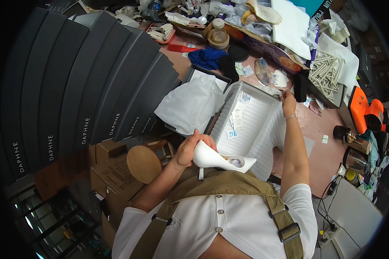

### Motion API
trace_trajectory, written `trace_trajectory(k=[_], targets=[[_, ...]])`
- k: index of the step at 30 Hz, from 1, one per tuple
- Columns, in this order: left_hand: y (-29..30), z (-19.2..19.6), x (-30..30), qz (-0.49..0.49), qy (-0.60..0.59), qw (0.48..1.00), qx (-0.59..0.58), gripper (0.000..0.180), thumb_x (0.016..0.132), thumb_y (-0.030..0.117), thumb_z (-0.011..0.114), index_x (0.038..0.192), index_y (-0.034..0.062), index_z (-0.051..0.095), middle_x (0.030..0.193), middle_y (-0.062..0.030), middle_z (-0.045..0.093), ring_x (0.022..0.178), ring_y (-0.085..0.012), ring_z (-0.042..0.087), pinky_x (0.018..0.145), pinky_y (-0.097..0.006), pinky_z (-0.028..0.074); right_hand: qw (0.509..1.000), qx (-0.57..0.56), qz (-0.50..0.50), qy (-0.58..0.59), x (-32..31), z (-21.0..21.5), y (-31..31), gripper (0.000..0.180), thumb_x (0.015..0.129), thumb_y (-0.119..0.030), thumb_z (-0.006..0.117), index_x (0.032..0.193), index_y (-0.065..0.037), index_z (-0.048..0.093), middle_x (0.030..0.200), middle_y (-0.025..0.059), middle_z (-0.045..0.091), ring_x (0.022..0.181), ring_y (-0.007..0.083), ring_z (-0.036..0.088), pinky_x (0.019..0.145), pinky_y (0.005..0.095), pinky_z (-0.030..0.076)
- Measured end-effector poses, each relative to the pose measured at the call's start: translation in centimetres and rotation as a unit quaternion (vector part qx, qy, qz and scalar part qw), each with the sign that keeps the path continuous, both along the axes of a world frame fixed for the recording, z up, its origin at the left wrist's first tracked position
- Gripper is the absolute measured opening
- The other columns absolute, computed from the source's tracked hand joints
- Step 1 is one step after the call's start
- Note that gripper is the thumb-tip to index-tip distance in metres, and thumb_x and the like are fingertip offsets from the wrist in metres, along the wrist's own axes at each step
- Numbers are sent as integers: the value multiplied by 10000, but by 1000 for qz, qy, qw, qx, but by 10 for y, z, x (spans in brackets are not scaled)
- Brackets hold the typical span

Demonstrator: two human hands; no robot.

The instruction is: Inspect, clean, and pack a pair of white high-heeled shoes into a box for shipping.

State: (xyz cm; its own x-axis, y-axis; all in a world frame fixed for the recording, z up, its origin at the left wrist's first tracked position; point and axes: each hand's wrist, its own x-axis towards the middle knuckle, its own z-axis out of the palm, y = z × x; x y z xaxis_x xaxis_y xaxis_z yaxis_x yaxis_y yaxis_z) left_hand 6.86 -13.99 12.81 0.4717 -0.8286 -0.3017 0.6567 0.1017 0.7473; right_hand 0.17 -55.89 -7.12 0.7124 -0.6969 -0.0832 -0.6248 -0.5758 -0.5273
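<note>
My left hand (189, 149) is wrapped round the heel end of a white pointed high-heeled shoe (209, 159). The shoe lies sideways close to my body, with crumpled stuffing inside its opening. In front of me, a grey shoebox (230, 93) is lined with wavy white wrapping paper (263, 116) that spills over its right side. Small packets (232, 134) and a white card (237, 118) lie in it. At the box's far right corner, my right hand (289, 103) has its fingers closed; whether they pinch the paper or the rim is hidden.
Left of the shoebox, another dark box (228, 79) holds white tissue paper (190, 103). A tall row of dark boxes (86, 73) stands at the left above a round wooden stool (143, 164). Tape rolls (218, 39), a blue cloth (207, 58) and an orange device (367, 113) sit on the pink table (300, 155).
</note>
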Motion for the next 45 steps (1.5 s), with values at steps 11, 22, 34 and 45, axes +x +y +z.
trace_trajectory(k=[11, 22, 34, 45], targets=[[-8, 24, 19, 110, -10, 994, -24, 562, 998, 467, 294, 684, 57, 514, 723, -114, 554, 673, -233, 526, 727, -391, 466, 981, 72, 77, -165, 11, 88, -8, 177, 782, -109, 665, 825, 6, 537, 1016, 196, 606, 1038, 318, 570, 902, 359, 425], [-18, 57, 70, 18, -114, 985, -127, 516, 992, 423, 353, 681, 44, 512, 676, -115, 532, 691, -225, 513, 770, -404, 460, 818, 357, 200, -404, -8, 255, 51, 132, 815, -82, 561, 765, -64, 440, 1229, 203, 576, 1166, 278, 535, 1106, 446, 216], [6, 36, 82, 0, -51, 996, -75, 539, 999, 430, 330, 711, 25, 539, 728, -144, 561, 729, -270, 582, 735, -392, 488, 749, 560, 56, -349, 65, 219, 139, 70, 900, -84, 587, 944, -42, 553, 914, 56, 597, 729, 147, 597, 633, 295, 532], [9, -19, 52, 7, 98, 993, -64, 553, 996, 436, 336, 745, 14, 591, 801, -102, 618, 704, -166, 586, 666, -282, 462, 916, 68, 224, -325, 240, 186, 118, 138, 862, -101, 626, 963, -8, 636, 852, 115, 625, 753, 212, 607, 697, 304, 477]])
